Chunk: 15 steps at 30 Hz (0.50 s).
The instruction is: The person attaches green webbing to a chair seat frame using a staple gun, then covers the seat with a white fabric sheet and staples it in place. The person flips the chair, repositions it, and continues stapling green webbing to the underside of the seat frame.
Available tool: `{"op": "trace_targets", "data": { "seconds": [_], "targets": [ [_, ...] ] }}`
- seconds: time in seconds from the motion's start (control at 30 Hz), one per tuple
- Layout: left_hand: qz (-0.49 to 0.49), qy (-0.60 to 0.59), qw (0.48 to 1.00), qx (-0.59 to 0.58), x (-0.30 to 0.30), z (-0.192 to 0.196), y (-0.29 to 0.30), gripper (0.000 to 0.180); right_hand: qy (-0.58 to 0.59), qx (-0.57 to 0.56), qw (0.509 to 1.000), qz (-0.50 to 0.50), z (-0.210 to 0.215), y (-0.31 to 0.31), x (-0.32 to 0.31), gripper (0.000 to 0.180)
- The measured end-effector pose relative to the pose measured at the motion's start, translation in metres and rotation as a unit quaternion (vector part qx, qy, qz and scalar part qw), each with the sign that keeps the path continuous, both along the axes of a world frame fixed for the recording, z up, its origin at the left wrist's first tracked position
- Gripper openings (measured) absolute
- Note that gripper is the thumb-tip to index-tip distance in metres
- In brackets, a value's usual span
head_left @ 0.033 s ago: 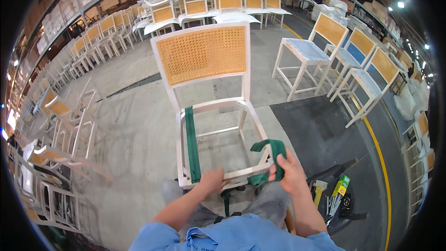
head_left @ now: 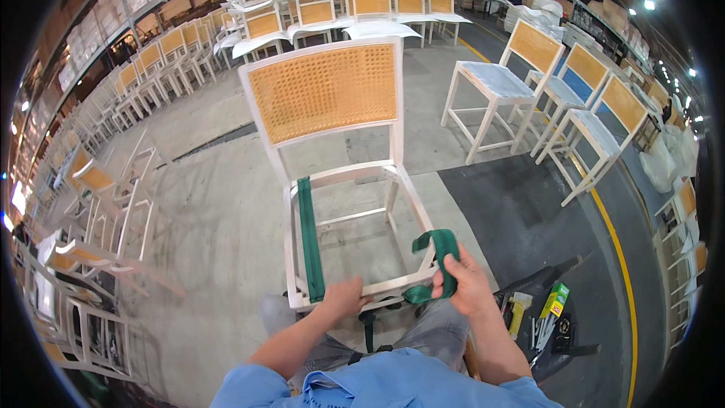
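A white wooden chair frame [head_left: 417,200] with a woven cane back [head_left: 325,91] stands in front of me, its seat opening facing up. One green webbing strap [head_left: 310,238] runs from back to front along the left side of that opening. My left hand [head_left: 343,300] is closed at the front rail, just right of the strap's front end; its fingertips are partly hidden. By the front right corner, my right hand [head_left: 464,283] grips a loose loop of green webbing [head_left: 445,245]. A dark green strip [head_left: 368,325] hangs below the front rail, between my knees.
To my right on the floor lie a yellow-handled tool [head_left: 518,316], a green-and-yellow box [head_left: 556,299] and black bags. Chairs with pale seats [head_left: 496,79] stand far right. Stacked chairs [head_left: 374,4] fill the back, and bare frames [head_left: 94,332] stand at left.
The chair frame sits very slightly further left in the picture. My right hand and the webbing loop have shifted a little left and down.
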<state>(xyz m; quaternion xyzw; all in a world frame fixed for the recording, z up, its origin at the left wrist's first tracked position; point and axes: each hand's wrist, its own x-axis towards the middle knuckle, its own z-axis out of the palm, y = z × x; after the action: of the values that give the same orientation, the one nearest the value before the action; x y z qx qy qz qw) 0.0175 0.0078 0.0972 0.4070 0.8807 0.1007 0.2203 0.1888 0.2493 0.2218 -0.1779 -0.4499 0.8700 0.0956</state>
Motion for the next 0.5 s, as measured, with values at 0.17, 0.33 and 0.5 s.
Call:
{"op": "trace_targets", "data": {
  "seconds": [0.17,0.33,0.5],
  "targets": [
    [-0.035,-0.032,0.998,-0.045,0.012,0.017,-0.038,0.054,0.029,-0.041,0.996,0.076,-0.004,-0.016,-0.012,0.050],
    [-0.068,-0.083,0.992,-0.064,0.013,0.018,-0.059,0.053,0.034,-0.080,0.989,0.117,-0.003,-0.033,-0.020,0.059],
    [0.027,-0.360,0.910,0.204,-0.001,0.058,-0.034,0.069,0.009,-0.022,0.985,0.169,-0.010,-0.032,-0.019,0.066]
  ]
}}
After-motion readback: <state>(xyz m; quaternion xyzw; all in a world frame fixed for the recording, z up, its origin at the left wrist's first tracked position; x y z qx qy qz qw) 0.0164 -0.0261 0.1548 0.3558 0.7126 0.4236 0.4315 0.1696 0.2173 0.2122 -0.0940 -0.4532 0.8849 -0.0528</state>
